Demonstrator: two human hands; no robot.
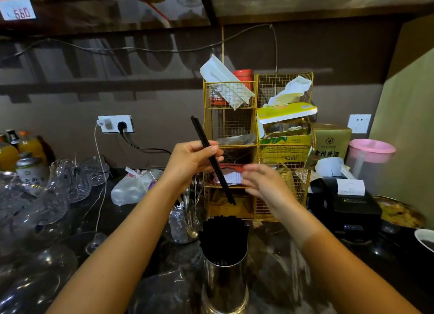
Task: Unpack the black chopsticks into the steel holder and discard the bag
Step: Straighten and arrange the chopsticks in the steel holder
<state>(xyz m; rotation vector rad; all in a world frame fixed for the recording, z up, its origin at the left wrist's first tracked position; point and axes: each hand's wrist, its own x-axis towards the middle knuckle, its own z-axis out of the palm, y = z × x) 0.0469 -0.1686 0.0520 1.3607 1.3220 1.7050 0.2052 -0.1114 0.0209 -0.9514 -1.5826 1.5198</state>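
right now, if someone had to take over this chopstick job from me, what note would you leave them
Left hand: gripping a pair of black chopsticks, tilted, above the steel holder.
Right hand: blurred, fingers loosely open beside the pair's lower end; whether it holds a bag is unclear.
Done: the holder already stands packed with black chopsticks.
Left: drop this pair in, then find and bin the bag, which can't be clearly picked out.

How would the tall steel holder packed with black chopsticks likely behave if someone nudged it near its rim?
The steel holder looks tall and narrow, so it may tip. The black chopsticks stick out above its rim, probably making it top-heavy. Its shiny wall could be slippery.
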